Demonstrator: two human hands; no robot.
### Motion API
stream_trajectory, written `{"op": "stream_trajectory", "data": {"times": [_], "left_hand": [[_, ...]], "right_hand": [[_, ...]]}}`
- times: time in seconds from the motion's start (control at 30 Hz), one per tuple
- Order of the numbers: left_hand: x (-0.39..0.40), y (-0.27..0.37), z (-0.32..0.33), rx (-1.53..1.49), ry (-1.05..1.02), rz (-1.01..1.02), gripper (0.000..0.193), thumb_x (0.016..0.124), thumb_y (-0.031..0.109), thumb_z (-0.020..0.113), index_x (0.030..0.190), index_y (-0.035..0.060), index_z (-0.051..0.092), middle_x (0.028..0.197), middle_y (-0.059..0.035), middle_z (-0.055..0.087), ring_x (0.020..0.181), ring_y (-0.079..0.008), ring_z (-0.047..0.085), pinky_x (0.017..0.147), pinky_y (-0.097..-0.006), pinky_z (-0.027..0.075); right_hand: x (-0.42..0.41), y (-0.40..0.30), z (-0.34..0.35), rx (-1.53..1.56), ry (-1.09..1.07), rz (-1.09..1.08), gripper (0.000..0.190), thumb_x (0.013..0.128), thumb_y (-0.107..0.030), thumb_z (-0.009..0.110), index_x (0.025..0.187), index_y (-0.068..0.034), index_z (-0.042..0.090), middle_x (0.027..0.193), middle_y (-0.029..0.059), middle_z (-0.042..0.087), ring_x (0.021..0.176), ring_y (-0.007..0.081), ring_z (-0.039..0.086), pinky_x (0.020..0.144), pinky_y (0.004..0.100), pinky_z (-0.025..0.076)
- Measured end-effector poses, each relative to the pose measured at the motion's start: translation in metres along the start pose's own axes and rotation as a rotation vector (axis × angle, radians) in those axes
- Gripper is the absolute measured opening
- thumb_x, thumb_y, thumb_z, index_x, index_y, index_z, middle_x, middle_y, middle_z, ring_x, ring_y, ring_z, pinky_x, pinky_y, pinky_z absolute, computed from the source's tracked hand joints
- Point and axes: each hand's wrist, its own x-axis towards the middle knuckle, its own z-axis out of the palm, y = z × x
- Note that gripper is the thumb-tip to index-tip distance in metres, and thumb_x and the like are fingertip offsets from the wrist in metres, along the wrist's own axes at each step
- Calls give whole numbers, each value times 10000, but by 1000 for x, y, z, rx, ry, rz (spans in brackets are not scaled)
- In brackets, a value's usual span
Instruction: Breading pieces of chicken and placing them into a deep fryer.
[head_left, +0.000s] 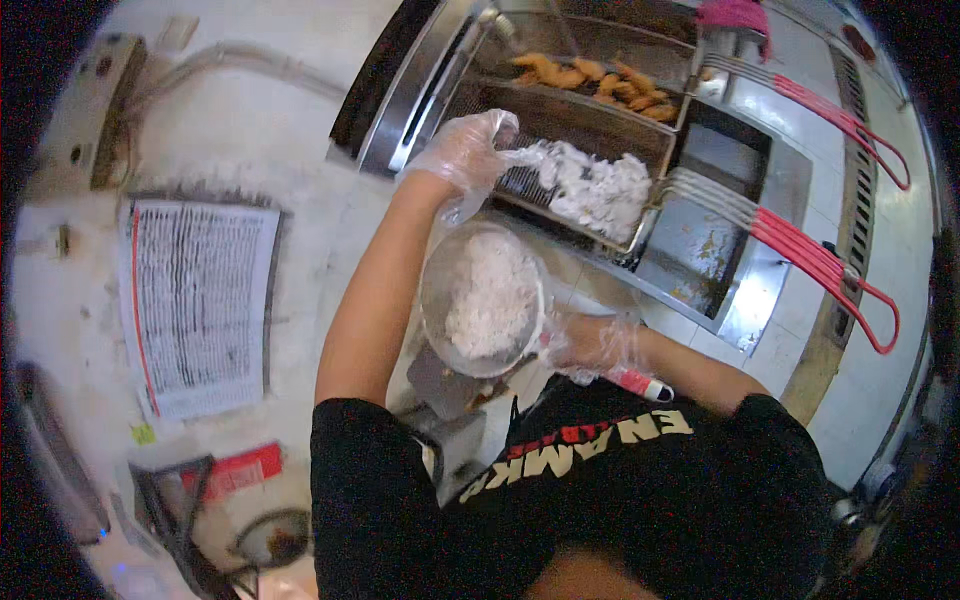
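Observation:
My left hand (465, 154), in a clear plastic glove, is over the near left part of a wire fryer basket (637, 232). Its fingers pinch a white, flour-coated piece (529, 156) beside a heap of similar coated pieces (600, 187) in that basket. My right hand (592, 345), also gloved, grips the red and white handle (641, 384) of a round strainer (541, 300). More pale, floury pieces (491, 300) lie in the strainer, which is below my left hand and in front of my torso. The glove hides part of my right fingers.
A second basket (675, 127) behind holds golden fried pieces (600, 79). Red-coated basket handles (806, 251) reach right over the fryer's metal tray (697, 225). A pink cloth (739, 19) lies at the top. A printed sheet (199, 307) hangs on the wall at left.

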Motion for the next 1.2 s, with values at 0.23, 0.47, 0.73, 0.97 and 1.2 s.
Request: {"op": "stream_trajectory", "data": {"times": [0.23,0.47,0.73,0.97,1.2], "left_hand": [[-124,-43,66,235,-402,-166,847,554,559,654,1126,-28,440,1104,-229,485,1037,-318,467,899,-374,351],[-149,-23,111,165,270,-311,1073,548,605,624,1246,-88,194,1288,-265,236,1180,-446,220,1005,-434,186],[-150,-49,143,-79,286,-522,999,533,517,663,1284,41,206,1289,-278,223,1195,-421,220,993,-450,205],[-126,-57,138,-260,232,-696,796,568,349,662,1242,80,333,1247,-243,337,1174,-365,311,948,-445,289],[-160,-94,99,-632,461,-471,473,530,173,730,944,13,564,875,-84,607,809,-181,568,746,-290,459]], "right_hand": [[6,-18,-10,167,5,111,449,746,-126,557,1140,-21,371,908,91,521,819,176,499,715,310,427],[15,-39,-9,213,-107,260,346,747,-130,564,1043,-19,423,840,57,511,757,147,490,658,273,430],[22,-25,1,-38,-135,91,420,728,-151,578,1096,-31,414,932,77,527,833,170,498,732,305,425],[27,-22,1,-48,-14,14,339,767,-242,521,1013,-12,496,944,167,551,865,283,520,787,381,403],[32,-61,-14,61,-52,145,419,721,-137,597,1082,-39,408,910,89,516,816,180,503,728,320,429]]}}
